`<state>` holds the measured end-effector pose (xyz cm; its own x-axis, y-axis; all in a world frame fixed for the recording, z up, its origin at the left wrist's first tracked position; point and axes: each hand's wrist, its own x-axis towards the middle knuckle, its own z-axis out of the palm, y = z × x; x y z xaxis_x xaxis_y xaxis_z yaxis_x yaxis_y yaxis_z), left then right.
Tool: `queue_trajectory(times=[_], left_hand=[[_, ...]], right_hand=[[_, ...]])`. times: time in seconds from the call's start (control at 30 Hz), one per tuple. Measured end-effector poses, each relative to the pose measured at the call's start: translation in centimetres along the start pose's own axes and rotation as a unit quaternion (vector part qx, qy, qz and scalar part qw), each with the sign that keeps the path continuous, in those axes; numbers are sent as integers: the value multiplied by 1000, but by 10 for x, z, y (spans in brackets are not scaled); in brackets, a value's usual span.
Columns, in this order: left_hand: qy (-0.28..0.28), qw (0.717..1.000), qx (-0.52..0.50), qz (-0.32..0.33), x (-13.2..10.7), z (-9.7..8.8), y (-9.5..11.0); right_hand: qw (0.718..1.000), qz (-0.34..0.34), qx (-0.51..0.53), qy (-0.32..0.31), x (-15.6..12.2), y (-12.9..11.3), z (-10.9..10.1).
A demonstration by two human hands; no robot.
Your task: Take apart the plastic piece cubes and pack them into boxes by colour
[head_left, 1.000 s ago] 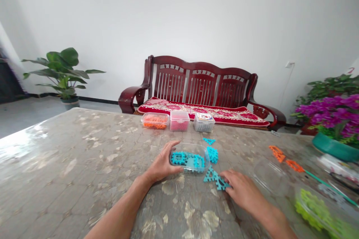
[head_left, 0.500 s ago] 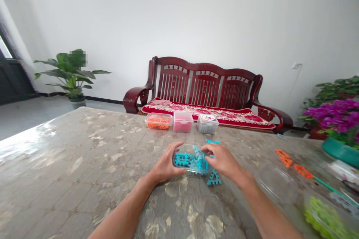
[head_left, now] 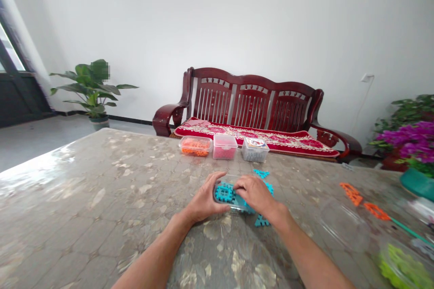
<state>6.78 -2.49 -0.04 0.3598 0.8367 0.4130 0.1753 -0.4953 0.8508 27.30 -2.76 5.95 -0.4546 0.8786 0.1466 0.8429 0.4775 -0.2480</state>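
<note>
A clear plastic box (head_left: 234, 207) stands on the table in front of me, with turquoise building pieces inside. My left hand (head_left: 206, 197) is wrapped round its left end, thumb in front and fingers behind. Near that end lies a square turquoise piece (head_left: 224, 193) with toothed edges. My right hand (head_left: 255, 193) is over the right half of the box, fingers pinched and dipping in; whatever they hold is hidden. Loose toothed turquoise pieces lie around it: one behind (head_left: 261, 173), another to the right (head_left: 270, 188), and a triangular one in front (head_left: 261, 221), partly covered by my wrist.
Boxes of orange (head_left: 195, 146), pink (head_left: 225, 147) and grey pieces (head_left: 255, 151) line the table's far edge. To the right lie orange pieces (head_left: 351, 194), a clear lid (head_left: 344, 225), a green stick (head_left: 408, 231) and a box of lime pieces (head_left: 403, 266). A flower pot (head_left: 418, 186) stands beyond.
My right hand has moved left and down over the box from its right end. The turquoise piece that showed at its fingers is now out of sight. My left hand keeps its grip.
</note>
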Motion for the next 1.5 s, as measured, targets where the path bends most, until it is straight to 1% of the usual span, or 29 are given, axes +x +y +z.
queue_trajectory(times=[0.13, 0.23, 0.27, 0.33, 0.4, 0.5, 0.53, 0.6, 0.67, 0.7, 0.77, 0.83, 0.9, 1.0, 1.1, 1.2, 1.33, 1.43, 1.5], left_hand=[[1, 1000, 5, 10, 0, 0, -2], [-1, 1000, 10, 10, 1, 0, -3], [-2, 1000, 10, 8, 1, 0, -2], [-2, 1000, 10, 4, 0, 0, -1], [-1, 1000, 11, -4, 0, 0, 0], [1, 1000, 10, -24, -1, -2, 2], [3, 1000, 10, -30, -1, -3, 2], [9, 999, 8, -37, -1, -5, 2], [16, 999, 8, -39, -1, -6, 1], [17, 999, 9, -39, -1, -7, 0], [18, 999, 10, -37, 0, -8, -1], [16, 999, 12, -36, 0, -8, -2], [15, 999, 12, -36, 1, -8, -2], [15, 999, 8, -33, 1, -7, -2], [15, 999, 4, -32, 1, -7, -1], [14, 999, 2, -35, 1, -7, -1], [14, 999, 3, -43, 1, -8, -3], [15, 999, 7, -44, 1, -8, -4], [18, 999, 9, -42, 1, -8, -5]], right_hand=[[1000, 8, -11, 9, 1, -3, 3], [1000, 11, 14, 20, 0, -5, 4], [999, 15, 30, 30, -1, -4, 3], [995, 34, 66, 70, -6, 0, -1], [984, 65, 97, 135, -12, 11, -6], [955, 124, 142, 229, -24, 39, -15], [944, 151, 159, 246, -28, 50, -17], [927, 206, 185, 254, -37, 72, -19], [919, 240, 201, 239, -46, 86, -18], [920, 244, 206, 226, -52, 89, -17], [933, 229, 206, 184, -64, 85, -13], [956, 203, 174, 122, -76, 71, -8], [974, 193, 103, 60, -85, 50, -3], [976, 215, 2, 24, -91, 20, 5], [971, 232, -55, 8, -89, 5, 9], [970, 230, -79, -13, -88, 6, 6], [970, 228, -85, -27, -93, 17, 0], [969, 223, -100, -35, -97, 23, 3], [971, 207, -111, -39, -99, 24, 8]])
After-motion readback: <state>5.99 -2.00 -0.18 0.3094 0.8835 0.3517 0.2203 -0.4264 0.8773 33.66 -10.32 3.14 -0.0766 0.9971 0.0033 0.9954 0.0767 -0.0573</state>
